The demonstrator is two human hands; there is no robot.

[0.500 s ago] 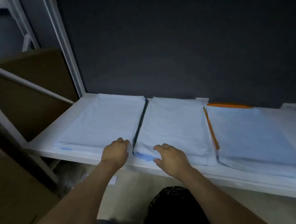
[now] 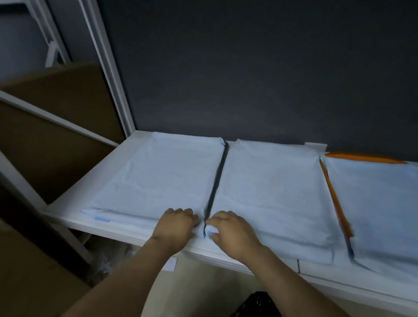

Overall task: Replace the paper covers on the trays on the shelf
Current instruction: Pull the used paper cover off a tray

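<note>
Three paper covers lie side by side on the white shelf (image 2: 130, 229): the left cover (image 2: 158, 177), the middle cover (image 2: 269, 191) and the right cover (image 2: 383, 205). A dark tray edge (image 2: 217, 181) shows between the first two, and an orange tray (image 2: 335, 200) shows beside the third. The left hand (image 2: 177, 226) rests on the left cover's front right corner, fingers (image 2: 190, 214) curled; I cannot tell whether they grip it. The right hand (image 2: 232, 233) pinches the middle cover's front left corner. A black bag (image 2: 250, 312) sits below.
</note>
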